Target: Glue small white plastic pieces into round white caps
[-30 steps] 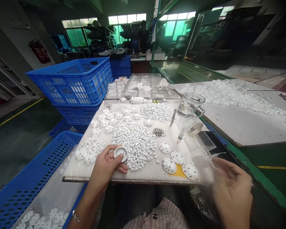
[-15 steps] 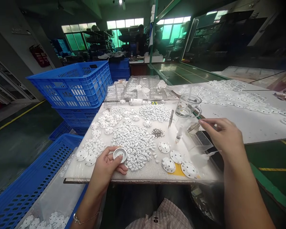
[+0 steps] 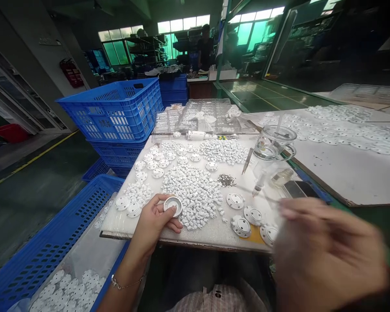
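My left hand point(image 3: 154, 221) is closed round a small round white part point(image 3: 173, 207) with a raised rim, its hollow side facing up and my thumb on the edge. Just beside it lies a big heap of small white pieces point(image 3: 193, 195). On the right, my right hand point(image 3: 331, 251) is smeared by motion, fingertips pinched together. A thin stick-like tool point(image 3: 266, 196), too blurred to name, reaches leftward from them. Several white discs with dark holes point(image 3: 241, 226) are close by, at the table's front right. A syringe point(image 3: 258, 186) and tweezers point(image 3: 247, 161) lie behind them.
A glass mug point(image 3: 273, 145) stands at the back right, beyond a small pile of dark bits point(image 3: 226, 180). Clear trays point(image 3: 208, 117) lie at the table's far end. Stacked blue crates point(image 3: 113, 112) stand to the left; a person point(image 3: 205, 47) is in the background.
My right hand has come toward me and down from beside the small clear container, now with a thin tool showing. My left hand keeps its hold on the round part. The view has shifted.
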`<action>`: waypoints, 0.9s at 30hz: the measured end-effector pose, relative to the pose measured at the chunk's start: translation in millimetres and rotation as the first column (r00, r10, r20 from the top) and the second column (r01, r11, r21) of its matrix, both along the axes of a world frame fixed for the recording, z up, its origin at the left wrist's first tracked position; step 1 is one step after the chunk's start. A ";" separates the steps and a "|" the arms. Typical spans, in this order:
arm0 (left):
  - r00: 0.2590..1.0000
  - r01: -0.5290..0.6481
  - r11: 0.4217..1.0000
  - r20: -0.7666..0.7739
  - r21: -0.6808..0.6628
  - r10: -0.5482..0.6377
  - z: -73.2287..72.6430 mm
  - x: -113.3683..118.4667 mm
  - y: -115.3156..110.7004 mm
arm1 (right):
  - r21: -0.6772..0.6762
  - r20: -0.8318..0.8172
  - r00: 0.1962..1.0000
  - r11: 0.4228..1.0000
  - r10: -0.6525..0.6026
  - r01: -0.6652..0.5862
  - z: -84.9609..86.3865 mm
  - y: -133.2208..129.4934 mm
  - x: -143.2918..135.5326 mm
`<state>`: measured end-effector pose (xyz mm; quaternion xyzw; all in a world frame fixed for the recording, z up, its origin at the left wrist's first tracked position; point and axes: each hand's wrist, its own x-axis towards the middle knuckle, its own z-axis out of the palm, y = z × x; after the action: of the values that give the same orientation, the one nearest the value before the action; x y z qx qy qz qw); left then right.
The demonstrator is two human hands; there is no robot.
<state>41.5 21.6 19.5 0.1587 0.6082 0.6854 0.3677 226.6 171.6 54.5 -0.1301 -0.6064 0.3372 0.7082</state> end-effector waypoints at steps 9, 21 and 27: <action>0.998 0.033 0.999 0.049 0.008 -0.033 1.3 -2.3 -0.3 | -0.151 0.270 0.847 0.889 0.458 -0.432 -59.4 -31.1 -63.0; 0.997 0.067 0.998 0.037 0.014 -0.067 -1.3 -3.7 -0.8 | -0.148 0.344 0.821 0.889 0.456 -0.432 -59.8 -29.8 -62.1; 0.998 0.055 0.998 0.038 0.019 -0.055 -0.7 -3.8 -0.3 | -0.151 0.298 0.840 0.891 0.454 -0.428 -50.9 -33.7 -56.3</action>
<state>37.7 21.3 18.8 0.1654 0.5900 0.6834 0.3968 170.3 138.0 3.6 -0.0684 -0.7145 0.4885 0.4962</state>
